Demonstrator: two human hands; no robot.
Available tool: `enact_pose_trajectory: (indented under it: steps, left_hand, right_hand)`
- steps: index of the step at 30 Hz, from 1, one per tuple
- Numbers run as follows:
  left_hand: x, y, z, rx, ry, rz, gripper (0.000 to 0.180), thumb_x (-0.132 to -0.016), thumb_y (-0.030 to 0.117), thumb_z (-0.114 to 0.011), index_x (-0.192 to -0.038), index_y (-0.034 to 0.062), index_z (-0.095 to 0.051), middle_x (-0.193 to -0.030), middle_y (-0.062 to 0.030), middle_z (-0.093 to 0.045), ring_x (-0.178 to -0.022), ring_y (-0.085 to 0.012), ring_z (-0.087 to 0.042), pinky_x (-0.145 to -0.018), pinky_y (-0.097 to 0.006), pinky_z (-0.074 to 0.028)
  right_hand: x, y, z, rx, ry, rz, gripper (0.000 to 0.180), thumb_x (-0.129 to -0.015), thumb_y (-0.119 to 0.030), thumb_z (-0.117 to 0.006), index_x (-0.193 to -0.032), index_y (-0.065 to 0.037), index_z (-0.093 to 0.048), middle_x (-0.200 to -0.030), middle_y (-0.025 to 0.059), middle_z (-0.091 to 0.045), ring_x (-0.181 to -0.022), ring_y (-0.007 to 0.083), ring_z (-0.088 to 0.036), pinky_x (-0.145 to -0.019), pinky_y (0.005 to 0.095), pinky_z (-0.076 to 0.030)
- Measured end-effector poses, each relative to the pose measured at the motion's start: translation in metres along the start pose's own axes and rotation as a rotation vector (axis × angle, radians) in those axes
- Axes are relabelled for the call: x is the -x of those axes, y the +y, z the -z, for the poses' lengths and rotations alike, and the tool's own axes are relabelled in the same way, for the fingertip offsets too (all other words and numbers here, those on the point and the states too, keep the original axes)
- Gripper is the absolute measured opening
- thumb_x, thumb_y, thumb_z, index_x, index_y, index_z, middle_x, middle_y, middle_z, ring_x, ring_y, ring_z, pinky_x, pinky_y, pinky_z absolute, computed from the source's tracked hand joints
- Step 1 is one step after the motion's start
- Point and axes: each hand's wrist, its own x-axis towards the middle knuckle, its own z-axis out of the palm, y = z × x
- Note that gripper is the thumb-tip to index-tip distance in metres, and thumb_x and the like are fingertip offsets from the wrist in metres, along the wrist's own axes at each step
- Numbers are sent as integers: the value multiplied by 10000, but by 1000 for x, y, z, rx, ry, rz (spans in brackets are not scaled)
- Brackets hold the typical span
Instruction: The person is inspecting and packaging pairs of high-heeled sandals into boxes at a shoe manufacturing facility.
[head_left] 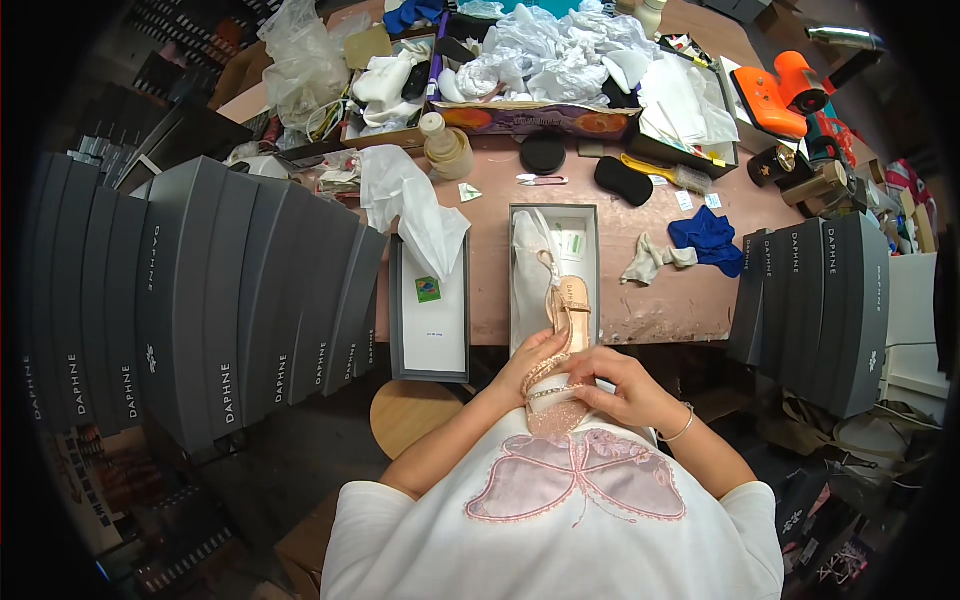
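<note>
A pale gold sandal (573, 296) with braided and beaded straps and a glittery toe is held close to my body, toe toward me. My left hand (538, 362) wraps around its side near the middle. The fingers of my right hand (625, 388) are bent onto the beaded strap across the front, with whitish material under the straps. Just beyond my hands, an open grey shoe box (597, 235) contains white tissue and a small green-and-white packet. Left of it lies the box lid (430, 362), white inside, with crumpled tissue paper (405, 200) over its far end.
Stacked grey shoe boxes (205, 300) rise at the left, more boxes (820, 300) at the right. On the table (480, 290) lie a blue cloth (708, 240), a brush (690, 179), a black pad (623, 181) and a bottle (447, 150). Behind stands a carton (530, 120) of crumpled tissue.
</note>
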Motion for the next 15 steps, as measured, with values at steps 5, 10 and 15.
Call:
enact_pose_trajectory:
  steps: [5,10,15]
  left_hand:
    - [5,4,-18,2,17,7,308,-988,262,-479,-1139,-2,-527,-1009,-119,-640,-845,-170,-666,-722,-275,-563]
    - [6,6,-19,-8,-6,28,310,-990,253,-472,-1150,-7,-523,-1021,-129,-640,-868,-184,-665,-745,-283,-558]
    - [0,1,-9,4,-22,-6,310,-992,248,-464,-1153,-9,-526,-1048,-148,-641,-911,-194,-659,-797,-300,-548]
  right_hand:
    - [4,6,9,3,-153,-41,100,-867,-176,-626,-923,-93,-637,-858,24,-650,-842,167,-593,-790,309,-372]
    - [7,9,6,-73,-115,-100,111,-871,-170,-615,-938,-82,-629,-834,32,-646,-797,182,-585,-804,311,-367]
    - [10,0,-2,238,26,39,188,-819,-118,-641,-993,-62,-600,-874,45,-629,-814,212,-585,-786,301,-373]
